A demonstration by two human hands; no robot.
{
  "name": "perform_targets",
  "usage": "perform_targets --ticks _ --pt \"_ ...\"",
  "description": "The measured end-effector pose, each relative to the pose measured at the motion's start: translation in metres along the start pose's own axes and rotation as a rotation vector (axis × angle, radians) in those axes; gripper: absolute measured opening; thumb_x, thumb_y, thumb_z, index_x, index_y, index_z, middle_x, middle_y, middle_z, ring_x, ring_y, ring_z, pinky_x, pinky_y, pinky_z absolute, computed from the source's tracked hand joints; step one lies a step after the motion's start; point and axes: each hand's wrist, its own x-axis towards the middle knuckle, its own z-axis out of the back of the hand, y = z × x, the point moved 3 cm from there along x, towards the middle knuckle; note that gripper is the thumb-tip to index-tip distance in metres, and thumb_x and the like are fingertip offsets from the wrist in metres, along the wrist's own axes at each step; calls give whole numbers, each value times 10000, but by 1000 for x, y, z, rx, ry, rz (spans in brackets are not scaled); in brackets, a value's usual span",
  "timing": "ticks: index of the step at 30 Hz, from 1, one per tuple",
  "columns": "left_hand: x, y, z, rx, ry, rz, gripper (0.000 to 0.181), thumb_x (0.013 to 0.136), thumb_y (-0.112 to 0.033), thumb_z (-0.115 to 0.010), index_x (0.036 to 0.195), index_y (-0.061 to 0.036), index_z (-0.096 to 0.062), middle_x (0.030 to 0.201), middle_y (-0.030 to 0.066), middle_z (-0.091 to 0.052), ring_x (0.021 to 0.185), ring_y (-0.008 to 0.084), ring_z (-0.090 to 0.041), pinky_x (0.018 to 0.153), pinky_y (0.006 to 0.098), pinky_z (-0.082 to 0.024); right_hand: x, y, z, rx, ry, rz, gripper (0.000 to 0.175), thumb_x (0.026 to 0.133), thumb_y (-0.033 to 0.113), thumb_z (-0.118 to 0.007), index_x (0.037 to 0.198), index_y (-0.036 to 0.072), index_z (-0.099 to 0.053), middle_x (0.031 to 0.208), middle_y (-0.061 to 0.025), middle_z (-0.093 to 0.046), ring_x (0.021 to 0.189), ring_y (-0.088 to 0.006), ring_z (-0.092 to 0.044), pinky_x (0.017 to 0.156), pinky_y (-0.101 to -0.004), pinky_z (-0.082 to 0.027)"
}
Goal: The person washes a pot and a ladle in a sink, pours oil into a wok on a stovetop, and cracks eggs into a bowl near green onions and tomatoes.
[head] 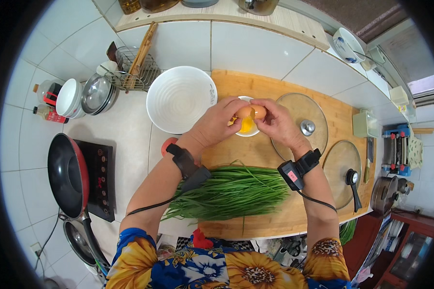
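Observation:
Both hands meet over a small white bowl [247, 133], at the upper middle of the view. My left hand [220, 121] and my right hand [277, 123] grip the two parts of a cracked brown eggshell [251, 111], which is split open between them. Below the crack, yellow egg yolk [246, 124] shows, partly hidden by the fingers. Most of the bowl's rim lies behind the hands. Nearer to me, a large bunch of long green leafy stalks [235, 193], perhaps garlic chives, lies across a bamboo cutting board [253, 227].
A large white bowl [182, 99] stands left of the hands. Two glass lids [300, 108] [341, 169] lie at the right on the board. At the far left, a frying pan [67, 173] sits on an induction cooker [101, 188]; a wire utensil basket [141, 76] stands behind.

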Motion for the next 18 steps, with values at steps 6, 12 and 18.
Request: perform_targets --ticks 6,12,18 --pt "0 0 14 32 6 1 431 790 10 -624 1204 -61 -528 1078 82 -556 772 167 -591 660 261 -528 -2 31 12 -196 1 133 411 796 -6 -615 1193 74 -549 1052 -113 -570 871 -261 -600 710 -317 -517" --pt "10 -18 33 76 -3 2 420 791 -16 -623 1199 -57 -532 1087 95 -568 808 211 -596 682 290 -517 -9 62 27 -366 -59 281 417 780 -19 -606 1179 89 -552 1080 -129 -554 918 -331 -588 744 -370 -521" --pt "21 -44 47 210 -30 -92 397 799 -67 -625 1186 -59 -538 1082 116 -599 876 267 -605 732 335 -520 -17 95 38 -550 -107 379 433 768 15 -631 1187 99 -558 1119 -124 -561 976 -325 -582 803 -383 -507"
